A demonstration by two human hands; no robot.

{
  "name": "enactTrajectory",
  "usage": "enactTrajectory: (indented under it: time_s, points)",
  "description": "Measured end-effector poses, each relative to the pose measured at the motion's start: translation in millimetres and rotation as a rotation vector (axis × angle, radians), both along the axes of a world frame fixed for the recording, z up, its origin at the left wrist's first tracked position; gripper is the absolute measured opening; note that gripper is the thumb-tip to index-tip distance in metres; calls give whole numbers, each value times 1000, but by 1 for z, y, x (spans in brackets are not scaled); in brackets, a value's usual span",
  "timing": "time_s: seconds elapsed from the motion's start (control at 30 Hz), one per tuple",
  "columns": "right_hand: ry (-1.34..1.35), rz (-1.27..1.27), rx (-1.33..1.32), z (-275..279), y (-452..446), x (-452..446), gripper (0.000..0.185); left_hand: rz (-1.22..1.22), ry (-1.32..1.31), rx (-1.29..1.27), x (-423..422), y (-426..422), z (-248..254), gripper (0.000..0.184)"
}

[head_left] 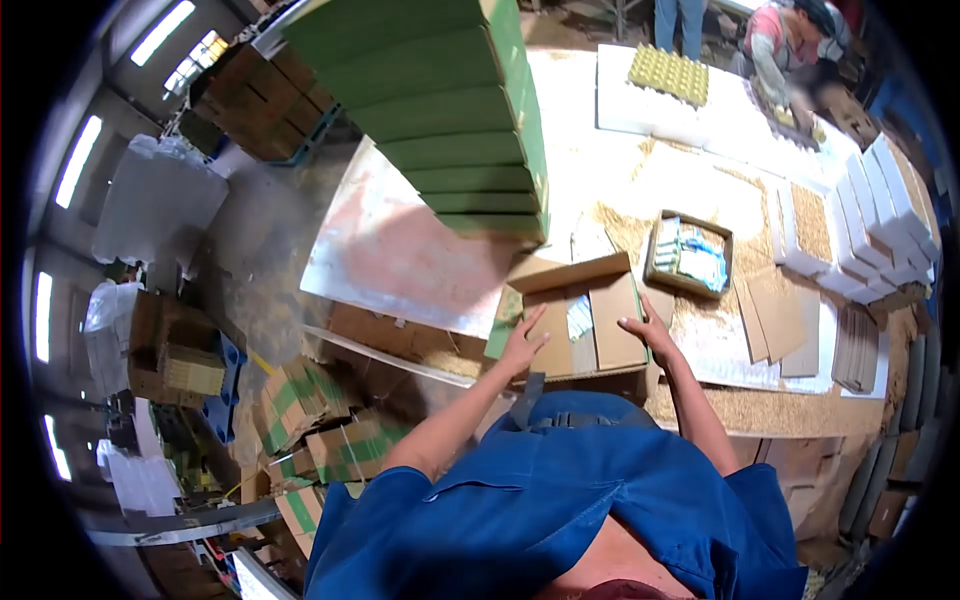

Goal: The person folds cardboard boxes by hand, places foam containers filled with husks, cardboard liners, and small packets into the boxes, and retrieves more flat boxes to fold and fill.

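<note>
Stack of green cartons (430,125), beyond the left grip: squared up tall, presumably to save surface space. Left hand (525,343): at the open carton's left side, fingers spread; cannot tell whether it pinches or merely rests. Open carton (618,330): between both hands, just in front of the blue clothing (570,480), likely so both arms reach it easily. Right hand (652,332): narrow hold on the right wall, thumb inward, fingers outside, probably steadying it. Small box with packets (655,262): just beyond the right grip, seemingly for easy reach. Cardboard sheets (788,335): right of that grip, lying flat, overlapping.
</note>
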State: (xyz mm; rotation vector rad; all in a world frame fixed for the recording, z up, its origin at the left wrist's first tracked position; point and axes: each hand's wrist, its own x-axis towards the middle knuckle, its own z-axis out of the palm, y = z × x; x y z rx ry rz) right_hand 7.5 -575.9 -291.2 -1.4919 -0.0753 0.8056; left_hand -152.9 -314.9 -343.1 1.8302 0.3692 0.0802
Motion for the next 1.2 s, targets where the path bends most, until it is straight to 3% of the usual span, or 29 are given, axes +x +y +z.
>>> enactTrajectory:
  time_s: [0.13, 0.23, 0.27, 0.3, 0.33, 0.37, 0.4, 0.43, 0.47, 0.53, 0.63, 0.67, 0.73, 0.8, 0.87, 0.97, 1.03, 1.13, 1.2]
  points:
    - [-16, -95, 31, -9, 6, -4, 81, -6, -14, -14, 6, 13, -5, 64]
    - [-67, -133, 82, -36, -11, -12, 66, -95, 33, -69, 11, 28, 41, 64]
    - [63, -190, 192, -34, -20, -16, 63, -76, 12, -133, 15, 36, 44, 67]
    - [193, -248, 303, -25, -26, -20, 60, -48, 91, -235, 17, 41, 93, 65]
    - [279, -355, 409, -23, -31, -14, 58, 1, -40, -115, 26, 58, 119, 63]
    - [216, -441, 408, -5, -38, -4, 57, 53, -170, 5, 37, 78, 137, 61]
    - [125, -463, 456, 11, -48, 15, 55, 202, -277, -60, 52, 108, 145, 58]
    - [124, -523, 546, 40, -54, 32, 52, 323, -232, -31, 61, 146, 186, 63]
    - [135, -504, 617, 59, -64, 58, 49, 400, -347, -15, 56, 152, 268, 73]
    - [-7, -405, 644, 108, -87, 106, 54, 524, -824, 486, 87, 231, 325, 78]
    - [-442, -173, 810, 195, -95, 195, 57, 280, -1036, 155, 112, 267, 430, 64]
    - [-536, -72, 871, 231, -88, 215, 58, 282, -1043, 151, 123, 278, 440, 64]
    - [-590, 88, 914, 317, -52, 229, 64, 104, -828, 73, 136, 297, 454, 46]
    - [-645, -171, 829, 372, -7, 249, 69, 144, -824, 107, 151, 304, 438, 42]
    - [-595, -278, 787, 415, 47, 246, 67, 221, -832, 169, 155, 295, 426, 38]
    - [-513, -276, 599, 454, 148, 185, 59, 217, -841, 240, 158, 301, 421, 40]
    - [-516, -61, 417, 464, 212, 156, 60, 142, -902, 95, 155, 295, 418, 43]
    - [-598, 394, 31, 471, 266, 185, 76, 190, -878, 330, 139, 298, 420, 46]
    - [-729, 394, -107, 487, 272, 168, 78, 194, -975, 264, 137, 291, 413, 47]
